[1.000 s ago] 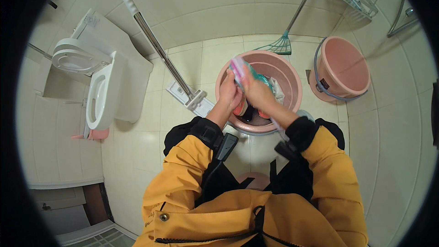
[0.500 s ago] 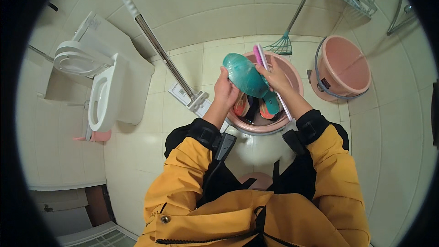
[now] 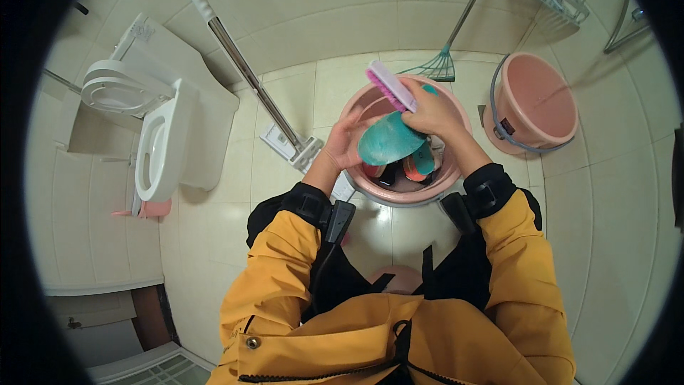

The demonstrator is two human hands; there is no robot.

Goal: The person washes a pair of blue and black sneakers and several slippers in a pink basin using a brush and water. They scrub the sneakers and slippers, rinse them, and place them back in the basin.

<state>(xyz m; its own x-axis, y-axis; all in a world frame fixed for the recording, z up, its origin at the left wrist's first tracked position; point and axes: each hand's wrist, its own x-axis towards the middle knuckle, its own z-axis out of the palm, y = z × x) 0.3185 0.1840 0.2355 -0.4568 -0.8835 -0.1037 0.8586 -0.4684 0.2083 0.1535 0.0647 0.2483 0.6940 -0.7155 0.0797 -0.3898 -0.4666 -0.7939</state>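
Pale floor [image 3: 206, 242] shows around the tub, and the bit on the near side gives the arms some room. A white toilet [image 3: 187, 125] stands off to the left, out of the arms' way. A mop [image 3: 239, 60] slants up on the left; its flat foot sits just beside the tub, so that side is tight. The pink tub [image 3: 397, 197] is right in front, maybe so drips fall inside its round edge. The pink bucket [image 3: 538, 93] stands right, with a small gap between.

In the tub lie what look like orange and black shoes [image 3: 413, 169]. The left hand [image 3: 345, 141] is open, by the left edge of the teal insole [image 3: 392, 139]; I can't tell if it touches. The right hand [image 3: 431, 110] is closed around the brush [image 3: 394, 85], bristles facing left, and seems to pinch the insole too, over the tub.
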